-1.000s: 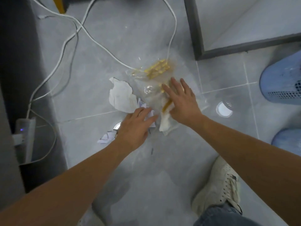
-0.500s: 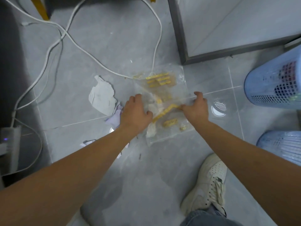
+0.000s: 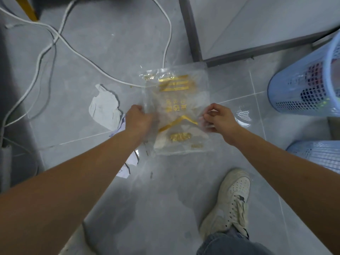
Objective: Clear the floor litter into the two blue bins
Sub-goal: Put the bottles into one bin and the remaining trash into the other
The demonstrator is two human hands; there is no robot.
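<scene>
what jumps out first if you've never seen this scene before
The clear plastic bag with gold print in the middle, held at its sides by the left hand and right hand. At the right edge stand two blue bins; torn white paper lies left of the bag.

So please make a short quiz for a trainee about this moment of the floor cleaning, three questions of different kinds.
1. True or false: both hands hold the clear plastic bag.
2. What lies on the floor just left of the left hand? A) torn white paper B) a bottle C) a cup
3. Fill in: the two blue bins stand on the person's ____ side.

Key: 1 true, the left hand and the right hand grip its opposite edges. 2 A, the torn white paper. 3 right: upper bin, lower bin.
</scene>
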